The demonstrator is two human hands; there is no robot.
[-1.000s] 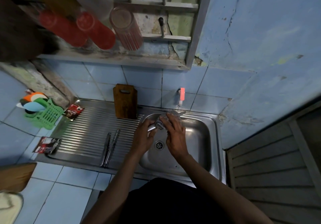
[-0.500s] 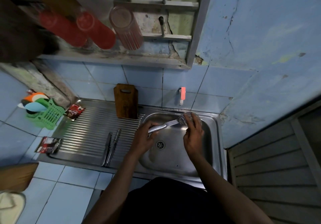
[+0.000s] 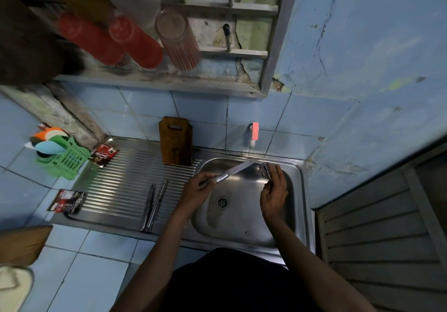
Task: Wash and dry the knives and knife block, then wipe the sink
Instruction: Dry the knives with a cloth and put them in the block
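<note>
Head view, left hand grips knife, right hand pinches cloth beside blade tip

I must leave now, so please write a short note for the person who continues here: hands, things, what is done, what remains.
Left hand holds a knife by its handle over the sink.
Right hand holds a scrub pad, apart from the blade.
Two more knives lie on the drainboard; the knife block stands behind them.
Done: cannot tell which knives are washed.
Left: block, drying, sink wipe.
</note>
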